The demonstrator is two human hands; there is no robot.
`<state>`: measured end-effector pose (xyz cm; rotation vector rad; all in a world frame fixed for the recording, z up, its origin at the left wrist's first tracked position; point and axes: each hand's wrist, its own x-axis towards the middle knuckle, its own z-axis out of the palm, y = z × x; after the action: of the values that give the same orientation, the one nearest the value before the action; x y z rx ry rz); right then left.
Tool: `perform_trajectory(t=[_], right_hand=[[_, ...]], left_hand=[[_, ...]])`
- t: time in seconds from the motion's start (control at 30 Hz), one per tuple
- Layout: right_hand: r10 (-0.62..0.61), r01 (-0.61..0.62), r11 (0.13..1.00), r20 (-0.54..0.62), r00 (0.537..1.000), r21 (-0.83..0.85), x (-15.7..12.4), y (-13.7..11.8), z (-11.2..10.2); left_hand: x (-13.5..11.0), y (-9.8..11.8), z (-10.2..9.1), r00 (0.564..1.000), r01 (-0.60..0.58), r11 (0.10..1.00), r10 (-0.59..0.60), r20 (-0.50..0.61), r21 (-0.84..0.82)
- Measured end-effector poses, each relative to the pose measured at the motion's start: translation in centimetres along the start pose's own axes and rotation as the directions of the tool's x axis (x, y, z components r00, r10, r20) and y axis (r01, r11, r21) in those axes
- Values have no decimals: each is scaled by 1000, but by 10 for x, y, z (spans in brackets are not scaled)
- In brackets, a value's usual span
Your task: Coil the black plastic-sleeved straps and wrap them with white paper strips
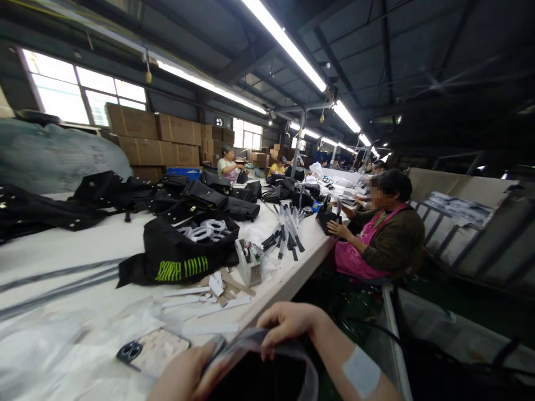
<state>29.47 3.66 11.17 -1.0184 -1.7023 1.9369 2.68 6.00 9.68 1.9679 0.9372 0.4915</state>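
At the bottom of the head view, a black item that looks like a handbag is partly cut off by the frame. A strap-like handle, wrapped in clear film, curves over it. My left hand is closed on the near-left stretch of this wrapped handle, thumb on top. My right hand grips the handle from above with curled fingers. Beside my left hand a phone lies on the white table. White and brown card strips are scattered beyond it.
A black cloth bag with green lettering holds white-wrapped rings. Next to it stands a tape dispenser, with black and clear strips behind. Black handbags are heaped farther back. A co-worker in a pink apron sits on the right.
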Motion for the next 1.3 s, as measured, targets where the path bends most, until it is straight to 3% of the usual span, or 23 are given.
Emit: perform_trajectory(t=[0.1, 0.2, 0.27, 0.37, 0.47, 0.57, 0.7, 0.8, 0.87, 0.97, 1.03, 1.1, 1.17, 1.2, 1.23, 1.3], right_hand=[[64, -67, 991, -27, 998, -114, -6, 3, -14], [48, -49, 981, -13, 999, -187, -5, 6, -17], [6, -24, 966, -70, 998, -257, -1, 10, -15], [-122, 11, 925, -267, 956, -381, 5, 23, -10], [-165, 6, 938, -430, 888, -347, 8, 37, -12], [-128, -3, 960, -446, 886, -282, 9, 47, -19], [15, -101, 968, -348, 937, -229, 10, 59, -20], [94, -153, 977, -350, 932, -148, 15, 70, -19], [17, -97, 982, -427, 904, -165, 20, 76, -18], [-187, -9, 938, -529, 828, -346, 30, 77, -9], [-195, -33, 919, -528, 827, -392, 40, 73, 9], [-125, -24, 943, -421, 898, -332, 49, 64, 35], [-133, 87, 978, -250, 959, -188, 54, 49, 58], [-179, 160, 982, -204, 963, -102, 55, 39, 65], [-231, 231, 973, -209, 950, -26, 54, 30, 68], [-286, 314, 949, -317, 904, 40, 49, 13, 58]], left_hand=[[3, 15, -18, 958, 144, 982, -107, 266, -124], [7, 17, -30, 939, 199, 947, -111, 326, -252], [11, 15, -31, 930, 259, 902, -136, 341, -345], [15, 11, -30, 929, 309, 787, -130, 345, -534], [17, 7, -33, 930, 339, 650, -124, 345, -680], [19, 4, -39, 927, 365, 547, -142, 347, -753], [23, 0, -46, 914, 405, 417, -178, 364, -813], [27, 1, -53, 932, 358, 290, -168, 321, -888], [29, 3, -60, 950, 295, 190, -160, 267, -936], [34, 10, -69, 971, 184, 102, -174, 165, -978], [42, 13, -69, 978, 44, 165, -209, 9, -985], [51, 11, -60, 931, -138, 440, -247, -268, -887], [57, 6, -41, 843, -198, 729, -215, -494, -655], [57, 2, -30, 822, -175, 843, -159, -547, -508], [56, -2, -18, 831, -143, 924, -82, -550, -354], [48, -6, 2, 911, -123, 991, 92, -402, -53]])
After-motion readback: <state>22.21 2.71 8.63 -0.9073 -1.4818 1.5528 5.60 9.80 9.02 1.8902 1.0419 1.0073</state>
